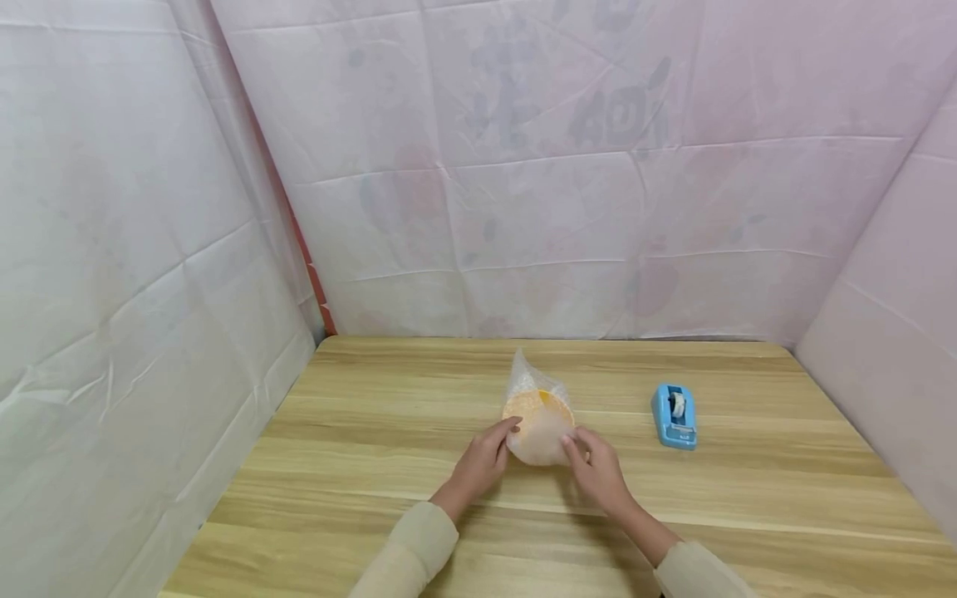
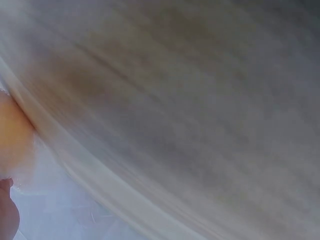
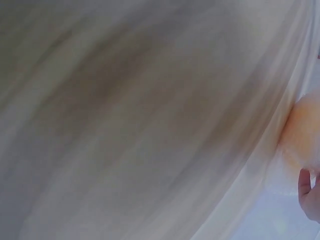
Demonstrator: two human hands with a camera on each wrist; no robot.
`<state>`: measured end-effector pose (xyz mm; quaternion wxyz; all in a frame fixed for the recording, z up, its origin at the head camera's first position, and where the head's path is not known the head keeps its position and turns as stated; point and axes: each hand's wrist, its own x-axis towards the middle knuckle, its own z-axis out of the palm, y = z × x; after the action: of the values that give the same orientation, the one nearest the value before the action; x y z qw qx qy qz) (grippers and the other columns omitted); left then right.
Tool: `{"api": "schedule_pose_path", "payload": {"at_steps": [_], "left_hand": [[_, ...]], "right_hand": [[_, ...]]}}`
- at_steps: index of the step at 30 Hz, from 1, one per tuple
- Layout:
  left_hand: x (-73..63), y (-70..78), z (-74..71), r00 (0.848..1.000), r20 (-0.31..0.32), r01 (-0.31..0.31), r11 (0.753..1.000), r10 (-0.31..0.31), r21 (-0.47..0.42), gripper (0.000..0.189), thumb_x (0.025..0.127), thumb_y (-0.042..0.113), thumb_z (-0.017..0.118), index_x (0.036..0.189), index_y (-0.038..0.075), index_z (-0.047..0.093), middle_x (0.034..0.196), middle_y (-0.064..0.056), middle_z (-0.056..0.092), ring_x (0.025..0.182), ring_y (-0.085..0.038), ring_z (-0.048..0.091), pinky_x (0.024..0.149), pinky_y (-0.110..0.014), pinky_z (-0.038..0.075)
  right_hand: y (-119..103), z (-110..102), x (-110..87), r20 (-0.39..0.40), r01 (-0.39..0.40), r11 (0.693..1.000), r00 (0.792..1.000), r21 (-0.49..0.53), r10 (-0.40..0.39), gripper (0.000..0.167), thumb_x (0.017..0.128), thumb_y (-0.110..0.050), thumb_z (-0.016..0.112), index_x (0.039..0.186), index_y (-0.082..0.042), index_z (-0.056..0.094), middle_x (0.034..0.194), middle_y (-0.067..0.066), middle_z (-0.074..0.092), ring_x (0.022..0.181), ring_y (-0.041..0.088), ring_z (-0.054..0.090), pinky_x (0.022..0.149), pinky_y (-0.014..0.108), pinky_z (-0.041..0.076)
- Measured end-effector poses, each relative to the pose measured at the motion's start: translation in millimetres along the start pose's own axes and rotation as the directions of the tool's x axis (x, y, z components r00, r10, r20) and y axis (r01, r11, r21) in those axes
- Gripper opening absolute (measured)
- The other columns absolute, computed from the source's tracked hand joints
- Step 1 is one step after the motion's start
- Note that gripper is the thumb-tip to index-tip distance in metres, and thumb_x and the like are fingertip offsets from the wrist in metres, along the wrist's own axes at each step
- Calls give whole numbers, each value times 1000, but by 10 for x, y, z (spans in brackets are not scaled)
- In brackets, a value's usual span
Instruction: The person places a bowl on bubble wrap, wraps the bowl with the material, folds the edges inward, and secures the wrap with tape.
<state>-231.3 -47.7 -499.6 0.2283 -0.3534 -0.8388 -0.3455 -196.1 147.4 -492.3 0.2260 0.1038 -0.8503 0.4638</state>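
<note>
Clear bubble wrap (image 1: 537,374) covers a round orange-and-yellow thing (image 1: 522,405) near the middle of the table; its kind is hard to tell through the wrap. A pale, whitish flap (image 1: 544,436) lies over its near side. On the left, my left hand (image 1: 482,459) pinches the wrap's edge between thumb and fingers. Across from it, my right hand (image 1: 601,472) pinches the near right edge. In the left wrist view only a bit of the left hand (image 2: 7,210) shows at the border. The right wrist view catches the right hand (image 3: 310,197) beside the wrapped orange thing (image 3: 302,130).
A blue tape dispenser (image 1: 675,417) with a roll of tape stands to the right of the wrapped thing. The wood-grain table (image 1: 359,432) is bounded by pale hanging sheets (image 1: 538,208) at the back and both sides.
</note>
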Motion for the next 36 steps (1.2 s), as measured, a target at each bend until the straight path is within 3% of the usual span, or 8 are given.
{"api": "schedule_pose_path", "payload": {"at_steps": [5, 10, 15, 24, 27, 30, 33, 36], "left_hand": [[-1, -4, 4, 1000, 4, 8, 1000, -8, -15, 37, 82, -14, 51, 117, -4, 56, 100, -13, 68, 96, -23, 65, 85, -31, 55], [-11, 6, -9, 998, 47, 46, 999, -46, -12, 40, 82, -15, 49, 120, -4, 54, 107, -15, 65, 101, -25, 64, 86, -29, 54], [-8, 17, -24, 990, 96, 101, 995, -100, -8, 43, 83, -14, 49, 124, -2, 52, 117, -17, 62, 111, -27, 60, 94, -30, 51], [-9, 32, -34, 987, 107, 113, 993, -117, 39, 61, 82, -13, 50, 138, 8, 37, 126, -15, 55, 111, -26, 59, 91, -32, 52], [-1, 27, -31, 991, 112, 72, 995, -79, 69, 72, 79, -15, 52, 141, 14, 33, 133, -16, 48, 104, -25, 61, 82, -27, 55], [12, 9, -18, 995, 103, -17, 994, 6, 105, 72, 75, -19, 53, 137, 15, 42, 134, -18, 46, 101, -24, 62, 79, -23, 55], [14, -10, -4, 993, 91, -90, 984, 76, 153, 63, 73, -19, 54, 128, 11, 53, 130, -18, 49, 107, -26, 61, 87, -26, 54], [10, -11, -3, 991, 103, -107, 976, 89, 187, 55, 73, -17, 56, 123, 8, 58, 128, -19, 51, 112, -29, 58, 93, -30, 51]], "right_hand": [[-7, 32, 58, 2, -107, 993, 994, 58, 107, 16, 90, -7, 57, 73, -5, 57, 65, 0, 53, 58, -1, 41, 50, 19, 40], [-20, 42, 111, 4, -165, 986, 986, 33, 165, 18, 90, -8, 56, 73, -2, 56, 61, 2, 52, 51, -1, 38, 46, 17, 39], [-32, 44, 143, -46, -161, 987, 986, -10, 161, 19, 87, -7, 58, 69, -3, 54, 60, 4, 54, 51, 0, 36, 47, 17, 36], [2, 137, 152, -123, -92, 993, 989, -68, 83, 15, 83, -5, 65, 70, -2, 58, 66, 11, 66, 61, 15, 61, 54, 19, 50], [0, 153, 153, -134, -89, 993, 988, -75, 78, 11, 83, -4, 66, 76, 1, 59, 68, 12, 66, 61, 20, 62, 53, 18, 50], [3, 164, 151, -140, -81, 993, 988, -80, 70, 10, 82, -3, 66, 81, 4, 59, 71, 14, 67, 63, 23, 63, 53, 18, 50], [5, 174, 146, -136, -80, 993, 988, -83, 69, 11, 82, -1, 66, 87, 5, 59, 71, 15, 66, 61, 21, 62, 52, 18, 49], [10, 185, 136, -134, -76, 992, 989, -100, 62, 20, 80, 0, 67, 97, 6, 59, 72, 14, 65, 62, 18, 61, 52, 19, 50]]}}
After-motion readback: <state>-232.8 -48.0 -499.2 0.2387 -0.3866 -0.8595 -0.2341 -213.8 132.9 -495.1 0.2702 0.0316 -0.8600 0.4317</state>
